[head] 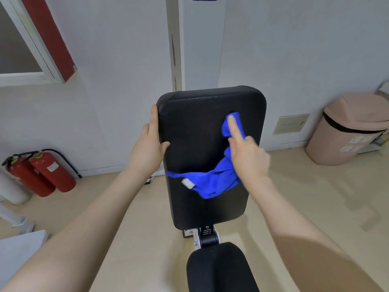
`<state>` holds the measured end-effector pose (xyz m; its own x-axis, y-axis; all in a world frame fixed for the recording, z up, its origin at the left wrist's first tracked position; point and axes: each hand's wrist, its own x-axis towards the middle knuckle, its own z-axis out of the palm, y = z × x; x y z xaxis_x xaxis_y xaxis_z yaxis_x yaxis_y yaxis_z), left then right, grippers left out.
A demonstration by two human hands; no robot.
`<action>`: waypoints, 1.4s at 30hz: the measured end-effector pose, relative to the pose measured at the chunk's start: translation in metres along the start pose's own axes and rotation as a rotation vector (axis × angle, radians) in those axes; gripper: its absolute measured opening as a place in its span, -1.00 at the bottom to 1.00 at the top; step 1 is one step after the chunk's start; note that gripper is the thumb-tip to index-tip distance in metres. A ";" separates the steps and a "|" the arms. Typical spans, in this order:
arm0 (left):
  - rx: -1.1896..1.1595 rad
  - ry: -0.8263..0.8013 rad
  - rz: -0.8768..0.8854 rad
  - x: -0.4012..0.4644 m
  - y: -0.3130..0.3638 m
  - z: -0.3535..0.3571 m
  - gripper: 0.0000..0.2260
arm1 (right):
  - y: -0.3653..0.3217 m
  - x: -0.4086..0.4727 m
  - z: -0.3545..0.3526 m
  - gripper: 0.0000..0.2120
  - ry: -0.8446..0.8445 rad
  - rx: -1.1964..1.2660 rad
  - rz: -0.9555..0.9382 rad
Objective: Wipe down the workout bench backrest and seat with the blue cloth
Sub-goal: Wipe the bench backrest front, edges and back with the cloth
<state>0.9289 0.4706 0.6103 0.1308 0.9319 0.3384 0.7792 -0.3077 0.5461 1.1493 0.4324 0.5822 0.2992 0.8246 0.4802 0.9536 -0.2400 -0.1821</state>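
Observation:
The black padded backrest (pixel 195 127) of the workout bench stands tilted up in the middle of the view. Below it lies the black seat (pixel 219 268), cut off by the bottom edge. My left hand (pixel 148 148) grips the backrest's upper left edge, thumb on the front face. My right hand (pixel 247 152) presses the blue cloth (pixel 210 182) against the backrest's upper right part, index finger stretched upward over the cloth. The cloth hangs down to the left below the hand, with a white tag showing.
Two red fire extinguishers (pixel 42 171) lean against the wall at the left. A pink lidded bin (pixel 347 129) stands at the right by the wall. A white door (pixel 202 43) is behind the bench. White furniture (pixel 19 247) sits at the lower left on the beige floor.

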 end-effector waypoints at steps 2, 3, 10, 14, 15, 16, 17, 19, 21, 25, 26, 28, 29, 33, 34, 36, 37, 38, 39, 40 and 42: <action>-0.015 -0.001 -0.036 -0.001 0.001 0.001 -0.20 | 0.032 0.013 -0.009 -0.47 -0.102 0.109 0.144; -0.016 0.002 -0.042 -0.001 0.001 0.001 -0.20 | 0.041 0.015 -0.011 -0.48 -0.112 0.163 0.205; -0.052 0.014 -0.040 -0.001 -0.002 0.003 -0.18 | -0.028 -0.020 0.002 -0.33 -0.155 0.252 -0.043; -0.089 -0.006 -0.039 0.001 -0.003 0.001 -0.19 | -0.058 -0.028 0.000 -0.19 -0.308 0.405 -0.196; -0.063 0.013 -0.043 -0.002 -0.002 0.002 -0.20 | -0.057 -0.028 -0.005 -0.18 -0.329 0.472 -0.205; -0.011 0.080 -0.005 -0.006 -0.001 0.004 -0.24 | -0.055 -0.028 -0.009 -0.19 -0.340 0.543 -0.209; 0.029 0.178 0.083 -0.012 0.000 0.006 -0.31 | -0.051 -0.027 -0.015 -0.21 -0.351 0.616 -0.207; 0.009 0.300 0.307 -0.026 0.005 0.008 -0.49 | -0.044 -0.025 -0.028 -0.27 -0.392 0.817 -0.156; -0.228 0.094 0.379 -0.040 0.015 0.011 -0.59 | -0.038 -0.021 -0.038 -0.27 -0.465 1.068 -0.097; -0.608 -0.342 0.093 -0.054 0.037 0.017 -0.74 | -0.032 -0.023 -0.051 -0.14 -0.580 1.276 -0.143; -0.609 -0.310 0.067 -0.055 0.039 0.019 -0.81 | -0.029 -0.025 -0.051 -0.16 -0.573 1.292 -0.116; -0.653 -0.235 0.014 -0.054 0.042 0.019 -0.89 | -0.019 -0.028 -0.049 -0.25 -0.552 1.295 0.035; -0.704 -0.233 -0.018 -0.054 0.045 0.018 -0.88 | -0.011 -0.029 -0.046 -0.32 -0.600 1.280 0.121; -0.844 -0.301 -0.093 -0.053 0.052 0.016 -0.82 | 0.023 -0.042 -0.031 -0.73 -1.116 1.259 0.182; -0.863 -0.313 -0.118 -0.055 0.054 0.015 -0.82 | 0.029 -0.046 -0.027 -0.75 -1.182 1.294 0.188; -0.932 -0.332 -0.201 -0.058 0.053 0.014 -0.82 | 0.038 -0.051 -0.022 -0.76 -1.207 1.372 0.213; -0.983 -0.353 -0.254 -0.060 0.050 0.014 -0.82 | 0.041 -0.051 -0.022 -0.77 -1.193 1.390 0.207; -1.049 -0.393 -0.302 -0.061 0.044 0.013 -0.81 | 0.042 -0.050 -0.023 -0.77 -1.177 1.394 0.186; -1.123 -0.468 -0.342 -0.063 0.037 0.011 -0.80 | 0.041 -0.048 -0.025 -0.76 -1.151 1.380 0.150; -1.183 -0.566 -0.377 -0.064 0.030 0.009 -0.77 | 0.040 -0.046 -0.028 -0.76 -1.112 1.336 0.095; -1.111 -0.738 -0.419 -0.064 0.020 0.008 -0.72 | 0.031 -0.044 -0.036 -0.84 -0.984 1.089 -0.100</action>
<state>0.9415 0.4067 0.5934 0.5712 0.7695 -0.2857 -0.0018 0.3492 0.9370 1.1667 0.3698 0.5866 -0.3337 0.9300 -0.1539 0.3391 -0.0339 -0.9401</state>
